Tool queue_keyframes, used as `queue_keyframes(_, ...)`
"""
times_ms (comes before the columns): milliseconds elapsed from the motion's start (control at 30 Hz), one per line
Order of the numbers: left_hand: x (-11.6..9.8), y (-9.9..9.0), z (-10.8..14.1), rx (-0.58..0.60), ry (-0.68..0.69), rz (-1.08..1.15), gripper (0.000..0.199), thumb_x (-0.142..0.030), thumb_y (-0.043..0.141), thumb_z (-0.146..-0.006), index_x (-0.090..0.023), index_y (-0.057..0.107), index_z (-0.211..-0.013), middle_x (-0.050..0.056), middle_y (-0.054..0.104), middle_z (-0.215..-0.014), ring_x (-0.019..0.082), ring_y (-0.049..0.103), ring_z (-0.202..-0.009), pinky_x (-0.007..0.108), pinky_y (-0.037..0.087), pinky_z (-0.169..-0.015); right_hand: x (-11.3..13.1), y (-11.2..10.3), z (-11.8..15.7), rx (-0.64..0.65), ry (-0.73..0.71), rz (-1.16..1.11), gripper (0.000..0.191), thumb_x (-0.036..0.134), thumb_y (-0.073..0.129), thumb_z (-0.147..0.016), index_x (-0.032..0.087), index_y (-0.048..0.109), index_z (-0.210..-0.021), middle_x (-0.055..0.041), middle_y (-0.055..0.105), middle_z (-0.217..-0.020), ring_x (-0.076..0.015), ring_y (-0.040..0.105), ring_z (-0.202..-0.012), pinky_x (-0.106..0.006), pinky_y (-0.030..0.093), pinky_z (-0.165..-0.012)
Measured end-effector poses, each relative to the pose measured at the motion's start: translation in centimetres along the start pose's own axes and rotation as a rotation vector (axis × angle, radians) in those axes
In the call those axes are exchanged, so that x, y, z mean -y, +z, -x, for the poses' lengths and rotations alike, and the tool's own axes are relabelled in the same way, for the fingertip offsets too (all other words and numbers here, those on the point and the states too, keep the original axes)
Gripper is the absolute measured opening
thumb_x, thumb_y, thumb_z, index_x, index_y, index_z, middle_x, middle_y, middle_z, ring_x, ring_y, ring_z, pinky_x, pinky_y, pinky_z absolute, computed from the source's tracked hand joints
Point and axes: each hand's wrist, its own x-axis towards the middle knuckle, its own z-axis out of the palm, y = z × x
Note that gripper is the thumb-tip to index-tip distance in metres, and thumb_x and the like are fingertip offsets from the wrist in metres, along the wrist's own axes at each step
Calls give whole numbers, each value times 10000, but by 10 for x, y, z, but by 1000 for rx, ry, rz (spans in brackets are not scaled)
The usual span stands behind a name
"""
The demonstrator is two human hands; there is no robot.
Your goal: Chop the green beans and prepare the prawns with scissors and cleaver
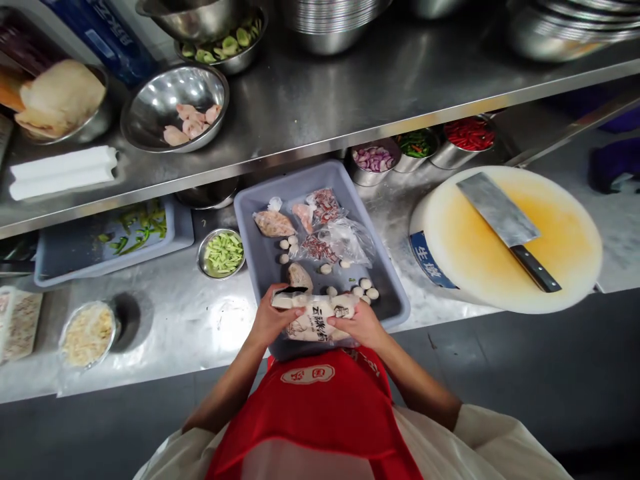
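Observation:
A printed plastic food packet (318, 323), pale with black lettering, is held over the near end of a grey tub (397, 297). My left hand (270, 317) is closed round its left end, thumb on the front. At the right side, my right hand (364, 325) grips it with the thumb across the print. Small white balls (366, 285) lie loose in the tub. Farther back are a bagged pinkish meat piece (273, 224), clear bags with dark red pieces (325, 205) and a crumpled clear bag (347, 239). Another pale piece (299, 277) is partly hidden behind the packet.
A cleaver (500, 210) rests on a round chopping block (565, 227) at the right. Left of the tub stand a bowl of chopped green stalks (223, 253) and a container of pale shreds (89, 335). A steel shelf (320, 107) overhangs the counter's back, above tins of chopped red chillies (469, 135).

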Motion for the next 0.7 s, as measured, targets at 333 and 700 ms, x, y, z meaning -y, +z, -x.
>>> queue_keyframes(333, 12, 21, 2, -255, -109, 386, 509, -406, 837, -456, -192, 580, -840, -31, 653, -672, 124, 582, -580, 236, 491, -587, 49, 12, 24, -95, 12, 506, 343, 464, 724, -761, 201, 607, -947, -82, 733, -865, -258, 693, -788, -336, 496, -694)
queue_keyframes(700, 10, 34, 10, -220, -349, 508, 500, -446, 848, -419, -180, 569, -738, -21, 645, -636, 126, 583, -553, 246, 490, -548, 55, 14, 26, -21, 28, 631, 322, 409, 687, -807, 176, 616, -1019, -100, 753, -893, -275, 717, -815, -335, 502, -702)
